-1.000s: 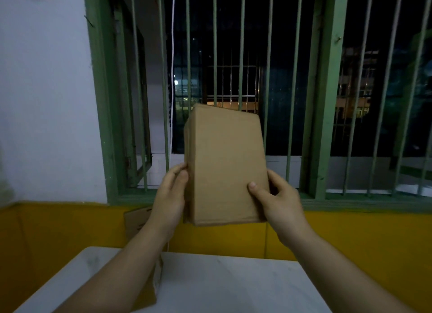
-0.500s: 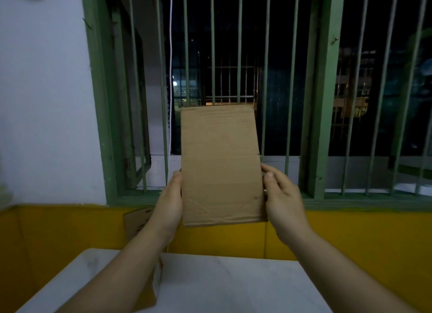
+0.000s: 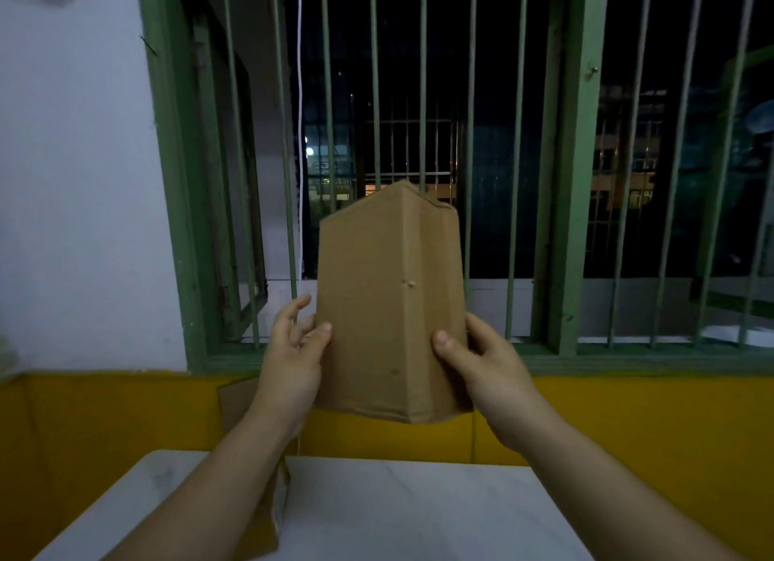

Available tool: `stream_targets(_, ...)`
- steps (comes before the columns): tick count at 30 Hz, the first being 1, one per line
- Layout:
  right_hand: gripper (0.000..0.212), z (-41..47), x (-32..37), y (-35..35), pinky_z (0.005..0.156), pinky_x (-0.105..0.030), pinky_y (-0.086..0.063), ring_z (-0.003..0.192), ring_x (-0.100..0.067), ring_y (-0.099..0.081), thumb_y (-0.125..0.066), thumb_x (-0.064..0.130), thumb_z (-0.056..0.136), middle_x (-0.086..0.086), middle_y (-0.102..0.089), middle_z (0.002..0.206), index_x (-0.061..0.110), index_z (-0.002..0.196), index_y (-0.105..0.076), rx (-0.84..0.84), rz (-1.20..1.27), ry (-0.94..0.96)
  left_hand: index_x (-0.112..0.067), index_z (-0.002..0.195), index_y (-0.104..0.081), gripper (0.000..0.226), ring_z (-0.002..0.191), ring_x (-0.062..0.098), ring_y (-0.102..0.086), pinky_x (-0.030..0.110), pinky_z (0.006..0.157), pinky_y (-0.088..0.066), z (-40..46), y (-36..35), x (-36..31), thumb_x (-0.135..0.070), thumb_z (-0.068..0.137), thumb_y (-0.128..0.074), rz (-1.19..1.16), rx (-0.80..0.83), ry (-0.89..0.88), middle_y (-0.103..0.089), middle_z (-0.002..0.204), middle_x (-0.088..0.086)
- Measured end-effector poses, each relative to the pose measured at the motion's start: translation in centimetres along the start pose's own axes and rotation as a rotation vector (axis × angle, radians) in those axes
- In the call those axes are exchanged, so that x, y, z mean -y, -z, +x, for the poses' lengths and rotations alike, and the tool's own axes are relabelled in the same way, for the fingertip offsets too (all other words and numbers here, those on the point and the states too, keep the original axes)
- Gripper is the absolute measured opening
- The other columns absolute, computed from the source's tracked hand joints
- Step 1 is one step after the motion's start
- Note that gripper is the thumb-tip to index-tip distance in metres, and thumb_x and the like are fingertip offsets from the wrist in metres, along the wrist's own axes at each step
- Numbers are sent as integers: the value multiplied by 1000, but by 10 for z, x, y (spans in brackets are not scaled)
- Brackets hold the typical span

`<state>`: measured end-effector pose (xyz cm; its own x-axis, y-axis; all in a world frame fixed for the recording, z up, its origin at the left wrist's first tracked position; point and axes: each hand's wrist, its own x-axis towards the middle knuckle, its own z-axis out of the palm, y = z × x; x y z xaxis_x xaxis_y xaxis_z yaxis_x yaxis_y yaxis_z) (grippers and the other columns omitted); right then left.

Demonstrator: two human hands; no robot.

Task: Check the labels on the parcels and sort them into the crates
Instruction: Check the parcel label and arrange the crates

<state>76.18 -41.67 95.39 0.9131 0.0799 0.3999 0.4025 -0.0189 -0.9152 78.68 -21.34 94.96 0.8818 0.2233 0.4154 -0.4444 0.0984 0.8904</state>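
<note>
White table [image 3: 419, 514] at the bottom of view, set against a yellow lower wall [image 3: 628, 418]; white wall [image 3: 75, 183] above on the left. Green barred window [image 3: 565, 162] fills the background, dark outside, lit buildings beyond. A second cardboard box [image 3: 278, 497] stands on the table, mostly hidden by the left forearm. Parcel [image 3: 389, 309] held upright in the air above the table, one vertical corner edge toward the camera; no label visible. Left hand [image 3: 293, 363] holds its left side, thumb on the front face, fingers spread loosely behind. Right hand [image 3: 490, 363] grips the right side, thumb on front.
</note>
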Motion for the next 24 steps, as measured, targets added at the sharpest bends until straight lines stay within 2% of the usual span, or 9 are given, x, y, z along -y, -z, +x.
stream_targets(1,24,0,-3,-1,64,-14,-52,89,4,-64,-65,38,85,15,-64,111,45,106,-55,-10,-13,23,-33,113,-51,28,103,10,-60,24,83,-50,1,0,0,-9,98,-51,74,-21,-49,-59,114,-4)
stream_targets(4,26,-1,-6,-6,66,-14,-53,89,6,-63,-62,29,92,19,-61,107,50,104,-52,-22,-31,80,-32,114,-58,23,115,15,-56,30,92,-50,-1,-4,-3,-19,95,-54,236,35,-101,-57,124,2)
stream_targets(7,35,1,-11,-11,85,-31,-57,102,-5,-61,-62,27,93,17,-61,111,52,113,-48,-63,-102,124,-26,131,-53,33,99,-1,-63,13,72,-52,-9,-11,-10,-26,98,-46,210,244,-36,-64,118,-6)
stream_targets(10,40,3,-15,-14,88,-40,-56,107,-9,-58,-63,31,91,13,-58,117,57,117,-45,-97,-145,137,-36,126,-49,31,88,-1,-64,10,61,-51,-15,-16,-11,-27,96,-52,172,234,-17,-64,107,-15)
stream_targets(13,45,4,-16,-15,89,-42,-56,108,-9,-57,-63,34,90,10,-56,119,51,128,-45,-102,-172,140,-35,129,-48,33,88,0,-63,9,60,-50,-15,-17,-12,-29,96,-50,164,210,-3,-63,106,-17)
stream_targets(15,47,5,-16,-13,92,-42,-54,108,-8,-56,-61,36,91,10,-57,118,47,133,-45,-106,-212,153,-33,130,-49,32,93,1,-62,13,67,-52,-15,-17,-14,-34,99,-43,150,196,19,-64,109,-13)
stream_targets(18,36,6,-15,-13,99,-42,-50,113,-4,-55,-49,37,98,12,-58,123,50,132,-47,-109,-196,172,-33,123,-52,38,99,6,-59,26,93,-46,-14,-18,-13,-46,101,-24,119,164,108,-63,105,-11)
stream_targets(21,29,4,-13,-16,101,-43,-49,120,-6,-53,-37,36,102,12,-57,130,58,116,-50,-114,-141,174,-36,104,-56,40,86,2,-55,27,94,-41,-13,-17,-10,-49,101,-18,115,132,139,-60,91,-14)
stream_targets(24,30,5,-11,-16,97,-41,-52,117,-5,-55,-39,31,102,13,-58,128,58,111,-50,-115,-131,174,-38,94,-58,40,86,-1,-54,29,96,-42,-13,-17,-10,-48,102,-20,136,137,143,-61,90,-16)
